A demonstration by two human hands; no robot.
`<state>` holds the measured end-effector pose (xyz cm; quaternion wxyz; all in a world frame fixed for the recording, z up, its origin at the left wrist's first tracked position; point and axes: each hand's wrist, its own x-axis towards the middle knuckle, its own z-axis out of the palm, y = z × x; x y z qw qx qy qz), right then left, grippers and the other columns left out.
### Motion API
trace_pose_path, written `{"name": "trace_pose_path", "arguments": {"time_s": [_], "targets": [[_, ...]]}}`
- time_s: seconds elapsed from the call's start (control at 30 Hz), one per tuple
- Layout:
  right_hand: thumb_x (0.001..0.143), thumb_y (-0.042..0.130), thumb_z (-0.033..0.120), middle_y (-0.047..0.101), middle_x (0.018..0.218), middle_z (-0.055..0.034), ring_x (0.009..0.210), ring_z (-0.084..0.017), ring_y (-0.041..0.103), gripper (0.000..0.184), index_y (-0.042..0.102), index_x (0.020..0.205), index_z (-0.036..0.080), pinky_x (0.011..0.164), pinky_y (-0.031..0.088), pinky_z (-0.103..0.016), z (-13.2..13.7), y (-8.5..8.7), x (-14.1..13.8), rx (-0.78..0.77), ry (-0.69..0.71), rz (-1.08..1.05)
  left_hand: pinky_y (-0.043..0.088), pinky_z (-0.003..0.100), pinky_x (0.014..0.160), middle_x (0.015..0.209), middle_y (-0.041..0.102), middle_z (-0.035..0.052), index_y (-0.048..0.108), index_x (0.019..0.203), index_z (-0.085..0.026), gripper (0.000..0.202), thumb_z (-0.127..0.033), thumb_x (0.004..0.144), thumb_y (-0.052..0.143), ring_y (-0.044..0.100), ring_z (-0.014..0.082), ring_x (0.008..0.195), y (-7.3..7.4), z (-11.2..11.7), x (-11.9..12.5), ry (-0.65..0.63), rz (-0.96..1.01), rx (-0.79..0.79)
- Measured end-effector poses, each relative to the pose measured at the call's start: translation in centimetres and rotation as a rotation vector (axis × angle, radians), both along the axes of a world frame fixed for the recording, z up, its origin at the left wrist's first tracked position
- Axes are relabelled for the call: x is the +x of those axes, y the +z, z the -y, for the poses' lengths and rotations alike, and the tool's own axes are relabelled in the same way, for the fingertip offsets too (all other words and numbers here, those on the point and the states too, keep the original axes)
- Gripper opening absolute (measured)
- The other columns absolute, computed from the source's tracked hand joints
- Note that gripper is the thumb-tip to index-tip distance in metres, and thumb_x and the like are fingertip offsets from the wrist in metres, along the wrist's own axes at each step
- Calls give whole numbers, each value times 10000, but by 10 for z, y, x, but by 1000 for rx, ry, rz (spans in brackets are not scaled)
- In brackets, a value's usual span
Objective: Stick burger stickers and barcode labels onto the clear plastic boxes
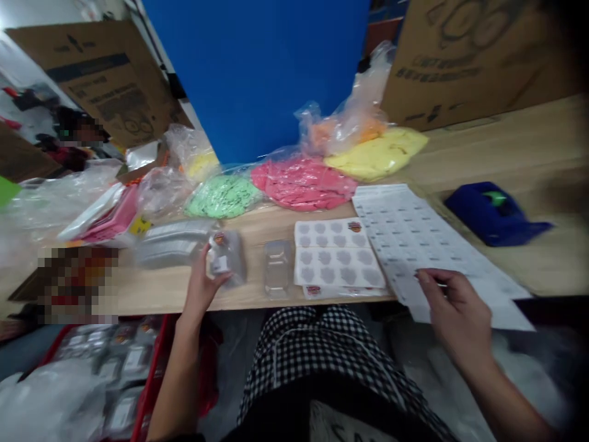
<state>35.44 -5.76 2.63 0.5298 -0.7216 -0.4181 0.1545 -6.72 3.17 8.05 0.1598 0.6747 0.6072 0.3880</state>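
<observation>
My left hand (pixel 202 279) is closed around the near-left side of a clear plastic package (pixel 233 261) on the table. A small round sticker and a white label show on the package. My right hand (pixel 455 307) hovers over the lower part of a white label sheet (pixel 414 236), thumb and forefinger pinched together; whatever is between them is too small to name. Between the hands lie a clear plastic tray (pixel 277 270) and a sheet of round stickers (pixel 338 258), most of its spots bare. Nested clear trays (pixel 172 244) sit left of the package.
Bags of green (pixel 223 195), pink (pixel 304 183) and yellow (pixel 380 153) material line the back, before a blue panel (pixel 262 73). A blue tape dispenser (pixel 492 215) stands right. Below left is a red crate (pixel 150 374) of packages. Another person (pixel 78 132) is at far left.
</observation>
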Motion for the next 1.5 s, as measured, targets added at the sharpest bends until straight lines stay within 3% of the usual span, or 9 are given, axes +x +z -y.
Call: {"name": "trace_pose_path", "arguments": {"time_s": [0.1,0.2,0.3,0.43,0.53,0.7,0.9,1.2,1.5], "targets": [[841,487,451,632,878,-75,829,-229,581,254,612,880,233,744,447,-399,14,-9,35,76,-42,207,447,405,936,1149,607,86,570,1123,-183,483,-400,707,681,576,237,1052,5,16,60,2,166,-60],[892,415,396,661,1021,-91,994,-242,590,296,617,993,206,853,415,-432,28,-24,72,38,46,502,504,337,808,881,679,61,657,913,-150,326,-435,758,628,631,175,812,-8,41,142,-354,394,-602],[909,391,407,603,1210,-109,1159,-268,522,375,545,1185,206,960,318,-495,41,-41,92,-91,204,729,509,310,784,890,681,85,652,936,-122,360,-421,734,667,642,166,819,-37,66,222,-635,601,-1073],[912,396,434,537,1304,-84,1243,-251,447,444,430,1310,239,1048,160,-528,53,-54,94,-163,369,808,526,338,752,893,680,119,608,986,-101,436,-437,720,689,660,162,733,-73,76,297,-571,791,-1329],[923,393,399,595,1235,-59,1213,-226,483,389,463,1276,251,1059,142,-511,57,-54,94,-146,365,771,540,323,719,814,690,127,612,964,-82,405,-420,748,669,671,173,687,-80,71,327,-536,934,-1347],[923,415,339,677,1086,-31,1076,-202,584,283,589,1132,257,1035,226,-465,54,-44,97,-75,380,759,549,268,605,701,690,98,630,887,-75,260,-294,754,670,669,163,606,-74,68,350,-526,999,-1278],[911,435,308,686,1009,-75,927,-202,613,288,632,1082,188,777,454,-352,37,-35,94,-40,472,765,519,220,515,641,678,54,611,883,-95,256,-244,696,702,638,126,519,-77,73,351,-534,971,-1181],[904,442,274,677,974,-84,900,-214,594,251,646,1017,182,758,480,-358,26,-36,93,-29,558,828,503,211,504,623,659,31,595,896,-95,336,-298,658,715,628,118,500,-87,73,350,-570,924,-1097],[873,432,163,642,892,-91,848,-212,542,193,623,889,183,725,431,-316,22,-25,89,-170,642,1045,502,207,492,617,646,23,571,880,-105,310,-305,679,696,621,112,493,-92,69,349,-577,877,-1094]]}}
